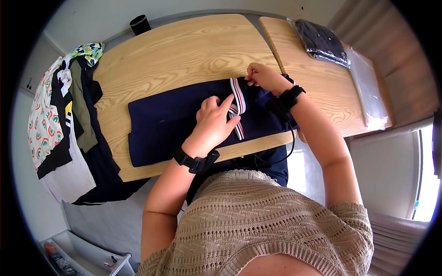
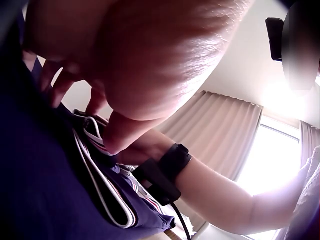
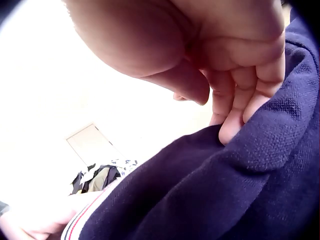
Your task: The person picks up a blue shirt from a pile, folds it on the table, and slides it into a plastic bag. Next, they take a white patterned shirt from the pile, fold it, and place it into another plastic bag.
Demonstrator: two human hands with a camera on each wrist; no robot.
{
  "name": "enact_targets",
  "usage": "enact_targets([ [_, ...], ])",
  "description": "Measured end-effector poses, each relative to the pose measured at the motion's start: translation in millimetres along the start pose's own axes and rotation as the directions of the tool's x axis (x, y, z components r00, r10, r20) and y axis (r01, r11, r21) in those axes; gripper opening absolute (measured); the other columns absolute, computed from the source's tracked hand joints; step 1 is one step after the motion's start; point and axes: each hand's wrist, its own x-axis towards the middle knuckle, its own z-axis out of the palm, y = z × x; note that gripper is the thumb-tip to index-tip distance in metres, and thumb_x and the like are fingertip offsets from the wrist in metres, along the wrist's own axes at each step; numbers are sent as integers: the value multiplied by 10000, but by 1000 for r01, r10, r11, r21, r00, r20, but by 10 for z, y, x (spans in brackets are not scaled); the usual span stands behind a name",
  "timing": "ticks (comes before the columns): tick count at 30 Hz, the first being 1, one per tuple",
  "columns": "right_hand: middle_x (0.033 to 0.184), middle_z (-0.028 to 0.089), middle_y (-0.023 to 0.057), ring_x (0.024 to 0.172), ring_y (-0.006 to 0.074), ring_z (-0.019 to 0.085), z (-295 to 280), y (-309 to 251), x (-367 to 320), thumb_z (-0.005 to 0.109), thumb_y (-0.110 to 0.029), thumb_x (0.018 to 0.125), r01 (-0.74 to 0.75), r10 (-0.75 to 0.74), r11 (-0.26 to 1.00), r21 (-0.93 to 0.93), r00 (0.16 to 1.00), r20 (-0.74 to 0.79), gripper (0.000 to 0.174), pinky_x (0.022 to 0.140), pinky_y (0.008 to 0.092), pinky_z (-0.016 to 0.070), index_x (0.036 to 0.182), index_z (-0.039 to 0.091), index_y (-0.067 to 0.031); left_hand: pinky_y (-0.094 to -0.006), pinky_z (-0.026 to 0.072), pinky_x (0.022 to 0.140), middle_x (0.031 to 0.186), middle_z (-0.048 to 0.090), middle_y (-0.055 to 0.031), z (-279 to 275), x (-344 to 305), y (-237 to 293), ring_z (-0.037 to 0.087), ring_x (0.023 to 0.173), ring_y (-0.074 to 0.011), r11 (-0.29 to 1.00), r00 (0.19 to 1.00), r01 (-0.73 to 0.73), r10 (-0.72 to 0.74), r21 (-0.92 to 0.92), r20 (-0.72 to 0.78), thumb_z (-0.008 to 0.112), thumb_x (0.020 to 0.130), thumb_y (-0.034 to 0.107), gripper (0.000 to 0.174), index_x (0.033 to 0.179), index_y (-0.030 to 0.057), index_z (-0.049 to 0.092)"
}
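A navy shirt [image 1: 161, 119] lies spread along the near side of the wooden table, its striped white, red and dark collar trim [image 1: 238, 96] bent into a loop. My left hand [image 1: 212, 120] is over the shirt with fingers spread, index finger and thumb right at the trim. In the left wrist view, the thumb [image 2: 117, 132] overlaps the looped trim [image 2: 107, 185]. At the shirt's far edge, my right hand [image 1: 267, 78] has its fingers bent loosely. The right wrist view shows those fingertips [image 3: 232, 130] against the navy cloth [image 3: 240, 165], the thumb apart from it.
Several garments [image 1: 69, 119] hang over the table's left end. On a second table [image 1: 317, 87] at the right lie a bagged dark garment [image 1: 320, 41] and clear plastic bags [image 1: 368, 89]. A black bin [image 1: 140, 25] stands behind the table; a grey container [image 1: 87, 253] sits at lower left.
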Motion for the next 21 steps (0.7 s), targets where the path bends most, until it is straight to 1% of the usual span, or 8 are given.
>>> enact_targets([
  [3, 887, 596, 43, 785, 117, 573, 19, 20, 14, 416, -36, 898, 5, -6, 999, -34, 1000, -15, 134, 714, 239, 453, 910, 546, -64, -473, 414, 876, 1103, 496, -198, 95, 7, -31, 460, 1111, -369, 996, 993, -71, 76, 61, -90, 699, 784, 282, 552, 1260, 68, 518],
  [5, 892, 597, 44, 803, 118, 574, 12, 45, 4, 440, -39, 901, 24, -25, 999, -41, 999, -21, 120, 725, 242, 455, 935, 554, -59, -458, 376, 967, 1211, 467, -201, 79, 0, -32, 428, 1166, -373, 998, 999, -30, 30, 56, -11, 663, 826, 318, 529, 1270, 73, 512],
  [11, 1070, 612, 107, 1042, 182, 569, 39, 35, -194, 515, -24, 889, 133, -142, 949, 285, 990, 12, 269, 926, 279, 426, 1154, 562, -29, -459, 365, 984, 1234, 446, -225, 102, -58, -46, 423, 1180, -383, 993, 995, -82, 86, 81, -47, 657, 833, 314, 536, 1274, 53, 501],
  [13, 1191, 588, 133, 1157, 221, 529, 149, -117, -441, 520, -35, 890, 269, -293, 936, -225, 953, -81, 339, 1001, 315, 385, 1228, 527, -9, -468, 361, 985, 1239, 439, -232, 105, -59, -43, 420, 1184, -389, 991, 994, -92, 98, 101, -56, 658, 831, 317, 547, 1281, 52, 495],
  [14, 1215, 579, 138, 1180, 235, 518, 226, -230, -610, 526, -50, 887, 297, -334, 918, -264, 937, -107, 358, 1015, 339, 375, 1240, 513, 6, -436, 377, 982, 1226, 463, -217, 82, -66, -19, 447, 1169, -371, 990, 992, -92, 101, 108, -81, 656, 839, 259, 519, 1283, 46, 489],
  [15, 1166, 581, 232, 1144, 359, 529, 351, -170, -668, 555, -119, 878, 398, -438, 892, -215, 877, -198, 337, 976, 359, 410, 1190, 544, 9, -436, 377, 982, 1226, 463, -217, 82, -56, -58, 447, 1169, -371, 990, 992, -89, 98, 109, -79, 656, 839, 259, 519, 1283, 46, 489],
  [17, 1321, 479, 232, 1267, 359, 429, 609, -81, -797, 575, -260, 894, 367, -497, 817, -445, 839, -220, 467, 1038, 408, 358, 1275, 485, -7, -408, 407, 959, 1166, 516, -206, 48, -45, -220, 499, 1109, -355, 927, 981, -139, 82, -348, -174, 674, 817, 186, 481, 1243, 32, 515],
  [21, 1500, 249, 179, 1391, 324, 248, 908, -99, -959, 527, -478, 885, 152, -240, 802, -577, 968, -78, 717, 1081, 536, 256, 1423, 316, -53, -361, 423, 946, 1156, 562, -157, -519, -373, -558, 533, 1103, -299, 979, 940, 12, -81, -205, -331, 611, 871, 133, 340, 1190, 30, 553],
])
